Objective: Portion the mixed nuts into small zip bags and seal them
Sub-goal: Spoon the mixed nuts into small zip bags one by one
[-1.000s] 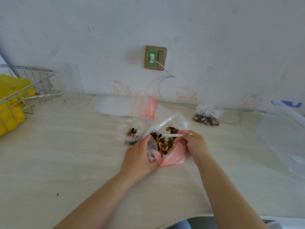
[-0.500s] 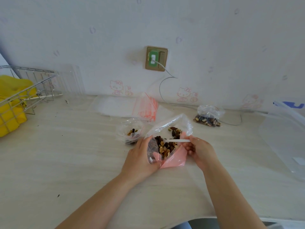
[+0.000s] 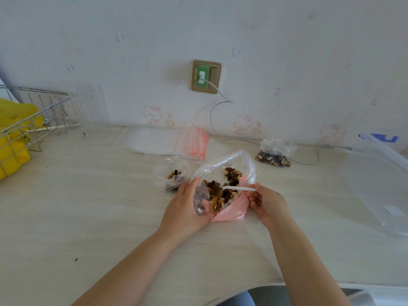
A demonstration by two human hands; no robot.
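Big bag of mixed nuts sits mid-table, mouth open and sagging toward 12 o'clock, pink lower corner pointing to 6. Left hand grips the bag's left wall, fingers curled round the plastic with the thumb up at the rim; it's all that keeps the mouth open. Right hand pinches the handle of a white plastic spoon, bowl end buried in the nuts, handle running out to 3 o'clock. Small zip bag, open and only part filled, stands just beside the big bag at its 10 o'clock, touching or nearly touching the left thumb; can't tell which. A second small bag with nuts lies well apart at 2 o'clock; whether it's sealed can't be told. Stack of empty zip bags at 12 o'clock near the wall. Risks, as I judge them: the spoon is shallow and the nuts are lumpy, so a heaped scoop could shed pieces while crossing over the left hand toward the small bag. The small bag is floppy, held by nothing, and could tip or fold when nuts drop in. If the left hand loosens, the big bag's wall slumps and nuts roll onto the table. Crumbs in the zip track could stop a clean seal.
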